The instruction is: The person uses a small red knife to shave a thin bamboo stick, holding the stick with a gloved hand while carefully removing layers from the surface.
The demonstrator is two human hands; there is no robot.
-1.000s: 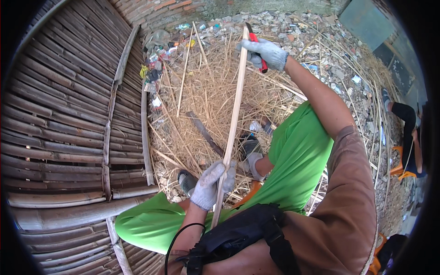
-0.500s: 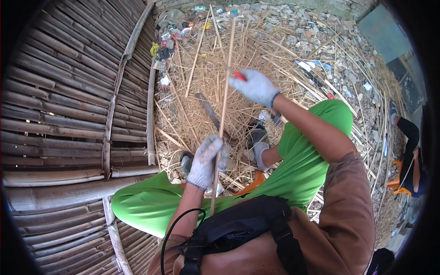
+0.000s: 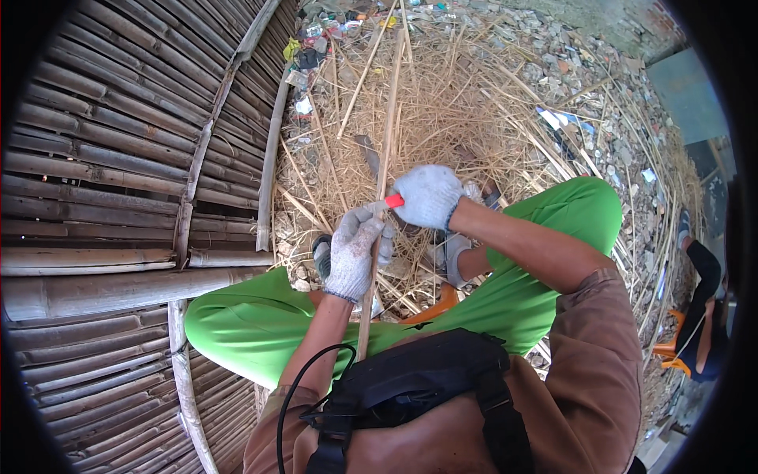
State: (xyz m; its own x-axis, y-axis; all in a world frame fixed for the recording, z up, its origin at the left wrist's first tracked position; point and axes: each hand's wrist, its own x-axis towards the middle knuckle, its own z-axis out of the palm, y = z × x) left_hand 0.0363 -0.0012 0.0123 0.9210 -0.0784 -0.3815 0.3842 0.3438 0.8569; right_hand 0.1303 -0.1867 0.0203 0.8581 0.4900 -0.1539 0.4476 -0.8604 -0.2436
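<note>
A long, pale bamboo strip runs from my lap away over the ground, tilted slightly right at its far end. My left hand, in a soiled white knit glove, is closed around it above my lap. Just beyond those fingers, a small knife with a red handle has its blade at the strip. My right hand, gloved too, grips the knife handle. The blade is partly hidden, so how far it cuts in cannot be seen. A dark flat piece lies in the shavings behind the strip.
Bamboo shavings and loose strips cover the ground ahead, with rubble and litter further out. A slatted bamboo wall or platform stands on the left. My green-trousered knees flank the work. Another person's dark-clothed leg shows at far right.
My right hand has brought the knife down along the strip toward me, close to my left hand. The left hand keeps its hold. The view has shifted slightly.
</note>
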